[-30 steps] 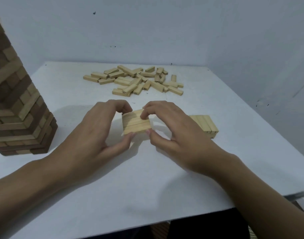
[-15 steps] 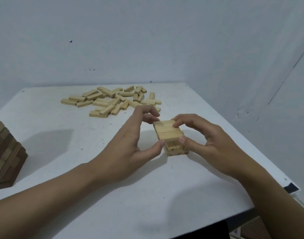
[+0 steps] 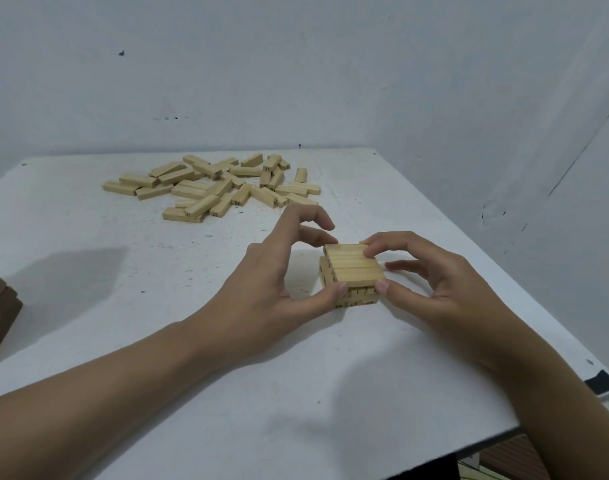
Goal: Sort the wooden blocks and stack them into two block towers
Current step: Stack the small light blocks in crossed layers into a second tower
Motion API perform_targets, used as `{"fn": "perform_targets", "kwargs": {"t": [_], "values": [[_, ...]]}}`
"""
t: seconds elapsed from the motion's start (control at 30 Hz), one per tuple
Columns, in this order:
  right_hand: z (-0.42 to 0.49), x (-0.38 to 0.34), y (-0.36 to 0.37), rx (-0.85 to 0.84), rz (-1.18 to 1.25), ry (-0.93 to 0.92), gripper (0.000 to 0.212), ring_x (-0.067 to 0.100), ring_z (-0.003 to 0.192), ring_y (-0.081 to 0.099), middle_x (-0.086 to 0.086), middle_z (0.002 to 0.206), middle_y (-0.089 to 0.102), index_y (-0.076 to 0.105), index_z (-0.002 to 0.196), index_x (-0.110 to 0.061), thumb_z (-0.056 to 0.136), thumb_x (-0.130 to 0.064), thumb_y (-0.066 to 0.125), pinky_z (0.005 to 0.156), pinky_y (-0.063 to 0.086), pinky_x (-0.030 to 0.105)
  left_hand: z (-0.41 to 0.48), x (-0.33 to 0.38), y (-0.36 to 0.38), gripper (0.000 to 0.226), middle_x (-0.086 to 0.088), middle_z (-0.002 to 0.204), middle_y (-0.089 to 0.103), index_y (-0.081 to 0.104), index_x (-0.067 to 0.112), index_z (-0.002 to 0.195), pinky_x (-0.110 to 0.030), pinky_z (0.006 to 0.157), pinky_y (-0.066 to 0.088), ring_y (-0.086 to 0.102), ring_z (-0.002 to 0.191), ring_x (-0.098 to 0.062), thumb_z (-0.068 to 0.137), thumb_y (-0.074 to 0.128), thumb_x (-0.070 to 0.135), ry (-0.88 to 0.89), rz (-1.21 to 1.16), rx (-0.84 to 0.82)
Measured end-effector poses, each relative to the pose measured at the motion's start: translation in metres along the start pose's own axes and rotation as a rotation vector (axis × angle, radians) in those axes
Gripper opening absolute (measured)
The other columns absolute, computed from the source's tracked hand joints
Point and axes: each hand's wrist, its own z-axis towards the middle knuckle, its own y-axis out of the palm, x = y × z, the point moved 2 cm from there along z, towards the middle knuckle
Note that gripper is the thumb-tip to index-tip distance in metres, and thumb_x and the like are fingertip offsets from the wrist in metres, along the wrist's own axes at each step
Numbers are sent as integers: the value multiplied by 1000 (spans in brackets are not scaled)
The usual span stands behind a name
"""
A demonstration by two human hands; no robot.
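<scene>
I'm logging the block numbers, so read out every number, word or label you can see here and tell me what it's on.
"23", probably: end of a loose block at the near edge of the pile.
Other blocks in it: dark end marks, too blurred to read.
small stack pinched between left hand and right hand: marks on lower block ends, unreadable.
No other text.

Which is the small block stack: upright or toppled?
Upright: the stack has level layers on the table, left hand and right hand pinching its top layer.
</scene>
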Motion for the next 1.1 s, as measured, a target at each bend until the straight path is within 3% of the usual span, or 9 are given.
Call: {"fn": "perform_targets", "kwargs": {"t": [0.17,0.5,0.83,1.1], "values": [[-1,2,0,-13,0,53,28,18,129,56,-7,131,64,67,117,-30,89,-26,65,106,49,38,0,-3,1,53,20,121,63,38,49,120,-37,97,40,53,125,-15,87,78,38,-24,18,-18],[-1,2,1,-19,4,48,32,18,130,55,-7,130,65,66,120,-28,89,-22,65,110,45,38,0,-2,1,52,18,119,62,40,43,122,-41,102,37,50,126,-2,87,77,36,-15,49,-40],[-3,3,-2,3,16,39,41,14,135,53,-13,131,64,63,127,-28,88,-23,68,107,47,36,-1,-3,0,59,20,125,61,37,48,125,-36,99,39,48,129,-4,79,74,51,-44,72,-54],[-6,7,-6,11,85,54,55,17,133,56,-6,131,67,57,134,-20,82,-11,71,111,47,40,1,-4,1,66,20,123,62,36,47,125,-22,90,41,54,123,-4,77,81,48,-72,39,-70]]}}
